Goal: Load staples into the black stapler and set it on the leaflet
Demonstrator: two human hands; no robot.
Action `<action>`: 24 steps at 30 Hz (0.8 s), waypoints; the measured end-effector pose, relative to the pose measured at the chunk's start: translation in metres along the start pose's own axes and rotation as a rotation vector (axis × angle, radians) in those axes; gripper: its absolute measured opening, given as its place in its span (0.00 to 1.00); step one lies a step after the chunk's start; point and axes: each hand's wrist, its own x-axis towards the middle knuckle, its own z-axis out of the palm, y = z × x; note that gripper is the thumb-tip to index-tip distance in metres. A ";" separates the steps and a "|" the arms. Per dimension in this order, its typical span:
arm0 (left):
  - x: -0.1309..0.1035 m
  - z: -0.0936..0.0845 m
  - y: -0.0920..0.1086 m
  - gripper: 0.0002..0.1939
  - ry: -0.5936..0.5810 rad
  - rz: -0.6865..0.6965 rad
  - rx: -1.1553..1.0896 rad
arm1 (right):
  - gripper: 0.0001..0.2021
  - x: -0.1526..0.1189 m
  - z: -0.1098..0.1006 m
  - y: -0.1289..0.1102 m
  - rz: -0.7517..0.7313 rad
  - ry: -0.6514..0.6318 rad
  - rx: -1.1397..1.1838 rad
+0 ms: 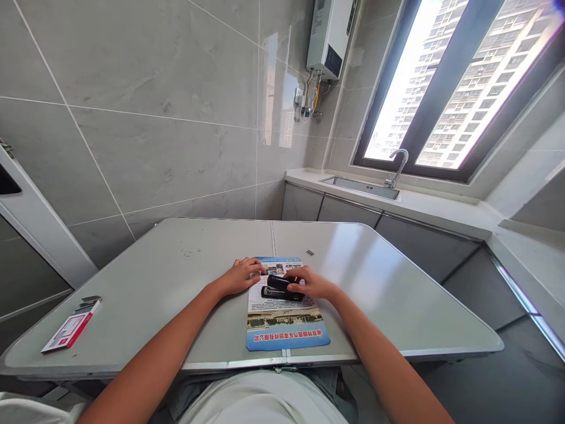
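Note:
A black stapler (278,288) lies over a printed sheet (286,335) with a blue border, pictures and red lettering. From the right, my right hand (311,284) grips the stapler's back end, its fingers closed around it. The stapler's upper arm is raised from its base at the front, which points left. My left hand (242,275) rests on the sheet's upper left edge, fingers stretched out over the paper and holding nothing. It is a little to the left of the stapler, apart from it.
The folding table (145,282) has a strip of staples (310,252) beyond the sheet and several loose staples (189,254) at the back left. A red and white box (73,325) lies near the left edge. A counter with a sink (362,187) runs behind on the right.

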 end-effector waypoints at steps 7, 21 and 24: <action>-0.001 -0.002 0.003 0.13 -0.007 -0.010 -0.001 | 0.23 0.003 0.002 0.007 0.154 0.258 -0.164; -0.001 -0.003 0.007 0.14 0.011 -0.005 -0.016 | 0.20 -0.009 -0.015 0.071 0.518 0.556 -0.474; -0.001 -0.004 0.008 0.14 0.007 -0.007 -0.012 | 0.19 -0.011 -0.016 0.081 0.563 0.490 -0.492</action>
